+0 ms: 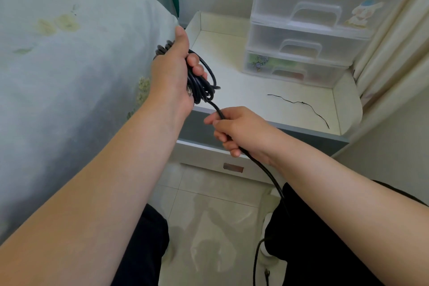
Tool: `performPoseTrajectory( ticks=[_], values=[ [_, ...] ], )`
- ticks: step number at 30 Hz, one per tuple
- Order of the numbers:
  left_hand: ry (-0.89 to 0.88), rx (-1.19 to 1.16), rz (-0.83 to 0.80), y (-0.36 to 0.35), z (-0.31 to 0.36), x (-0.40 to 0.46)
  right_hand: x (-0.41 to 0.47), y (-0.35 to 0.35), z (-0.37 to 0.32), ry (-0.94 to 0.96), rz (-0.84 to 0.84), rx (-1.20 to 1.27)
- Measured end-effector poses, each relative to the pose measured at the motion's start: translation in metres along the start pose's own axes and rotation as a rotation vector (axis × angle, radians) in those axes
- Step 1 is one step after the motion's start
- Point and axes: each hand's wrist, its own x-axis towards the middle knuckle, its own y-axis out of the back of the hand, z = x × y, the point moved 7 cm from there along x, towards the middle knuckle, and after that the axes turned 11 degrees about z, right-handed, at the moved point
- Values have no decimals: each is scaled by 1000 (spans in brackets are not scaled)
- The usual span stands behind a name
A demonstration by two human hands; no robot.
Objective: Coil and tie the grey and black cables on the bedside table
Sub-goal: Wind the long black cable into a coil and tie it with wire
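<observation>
My left hand [173, 76] is closed around a bundle of several loops of black cable [204, 87], held in the air by the left front corner of the bedside table [250, 90]. From the bundle the cable's loose length runs down through my right hand [239, 131], which grips it just below and in front of the table edge. The cable's tail [269, 174] trails past my right leg toward the floor. A thin black tie wire [299, 102] lies on the white table top to the right. No grey cable shows.
A stack of translucent plastic drawers [308, 30] stands at the back of the table. The bed with a floral cover [69, 65] fills the left side. A curtain [394, 49] hangs at the right. Pale floor tiles [209, 216] lie between my knees.
</observation>
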Motion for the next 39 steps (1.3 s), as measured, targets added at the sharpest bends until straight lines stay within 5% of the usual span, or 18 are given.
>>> performPoseTrajectory(
  ticks=[15,21,24,29,34,39],
  values=[
    [-781,704,-144,-26,-5,-17,-15,22,-21,150,-90,-317],
    [-1050,1147,-200,-29,-18,-13,-21,37,-29,167,-167,-214],
    [-938,1265,-308,-23,-26,-4,-19,58,-38,217,-117,-66],
    [-352,1163,-690,-23,-58,-30,-7,89,-52,400,56,19],
    [-264,1125,-885,-30,-62,-46,-2,92,-52,428,110,44],
    [-152,985,-904,-27,-62,-49,-4,96,-56,515,232,-105]
  ],
)
